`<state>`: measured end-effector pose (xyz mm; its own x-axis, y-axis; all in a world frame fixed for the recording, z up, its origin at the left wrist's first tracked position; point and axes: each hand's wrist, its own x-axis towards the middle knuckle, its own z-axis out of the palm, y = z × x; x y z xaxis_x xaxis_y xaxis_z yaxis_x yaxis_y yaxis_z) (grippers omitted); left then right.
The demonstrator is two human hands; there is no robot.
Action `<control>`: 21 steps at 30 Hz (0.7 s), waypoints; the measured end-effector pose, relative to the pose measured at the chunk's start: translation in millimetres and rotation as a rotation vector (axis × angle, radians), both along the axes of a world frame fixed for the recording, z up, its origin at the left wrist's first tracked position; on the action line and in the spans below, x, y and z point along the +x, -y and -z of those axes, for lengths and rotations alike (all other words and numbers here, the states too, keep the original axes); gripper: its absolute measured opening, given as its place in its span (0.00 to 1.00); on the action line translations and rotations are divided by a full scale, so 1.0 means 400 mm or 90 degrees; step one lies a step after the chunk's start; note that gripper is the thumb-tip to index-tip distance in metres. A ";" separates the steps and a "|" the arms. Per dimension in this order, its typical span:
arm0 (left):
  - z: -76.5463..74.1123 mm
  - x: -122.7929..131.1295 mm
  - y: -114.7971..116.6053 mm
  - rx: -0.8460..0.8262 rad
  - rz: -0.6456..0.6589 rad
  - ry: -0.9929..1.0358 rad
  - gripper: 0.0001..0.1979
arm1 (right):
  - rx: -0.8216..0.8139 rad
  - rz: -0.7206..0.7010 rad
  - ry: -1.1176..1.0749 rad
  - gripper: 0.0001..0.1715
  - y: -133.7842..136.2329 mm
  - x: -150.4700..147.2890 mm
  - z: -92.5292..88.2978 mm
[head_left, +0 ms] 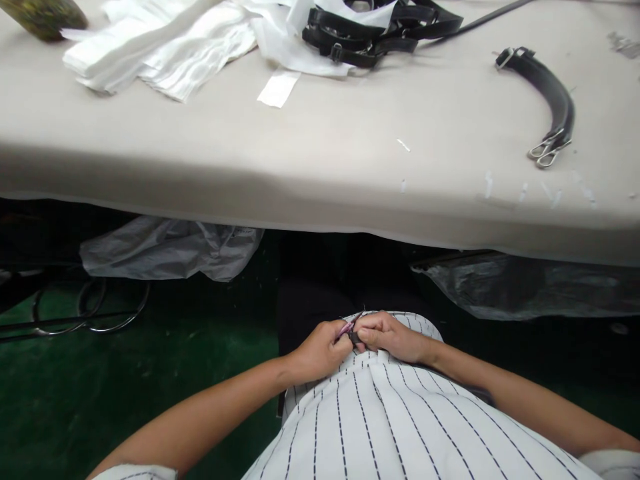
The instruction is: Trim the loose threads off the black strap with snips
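Both my hands meet low in front of my striped white shirt, below the table edge. My left hand pinches a small thin pinkish tool, too small to tell what it is. My right hand pinches a small dark piece against it. The fingertips of both hands touch around these small things. On the table lies a curved black strap with metal buckles at its ends, far from both hands.
The beige table carries a heap of black straps, white fabric pieces and small white scraps. Plastic bags hang under the table; another plastic bag sits right. Metal rings rest on the green floor.
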<state>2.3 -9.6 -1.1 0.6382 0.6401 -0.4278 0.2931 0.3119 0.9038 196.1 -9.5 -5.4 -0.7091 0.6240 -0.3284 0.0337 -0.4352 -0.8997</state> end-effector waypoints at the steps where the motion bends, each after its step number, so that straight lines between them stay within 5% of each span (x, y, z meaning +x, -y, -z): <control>1: -0.004 0.000 -0.007 -0.010 0.004 0.009 0.12 | -0.022 0.012 -0.005 0.23 0.002 0.001 0.001; 5: -0.015 -0.005 -0.029 -0.047 -0.005 -0.006 0.11 | -0.087 0.087 0.004 0.22 0.001 -0.004 -0.003; 10: 0.003 -0.002 -0.023 -0.027 -0.068 0.014 0.13 | -0.015 0.177 0.075 0.16 -0.003 -0.015 -0.013; 17: 0.004 0.009 -0.018 0.096 -0.115 -0.042 0.13 | 0.014 0.268 0.141 0.13 -0.009 -0.017 -0.023; 21: -0.016 0.005 -0.024 0.194 -0.115 -0.105 0.13 | 0.032 0.225 0.088 0.14 -0.021 -0.015 -0.025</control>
<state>4.3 0.0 5.2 0.4420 0.8497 -0.2875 0.4070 0.0957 0.9084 190.1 -1.2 4.6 -0.3987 0.8399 -0.3682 0.0115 -0.3969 -0.9178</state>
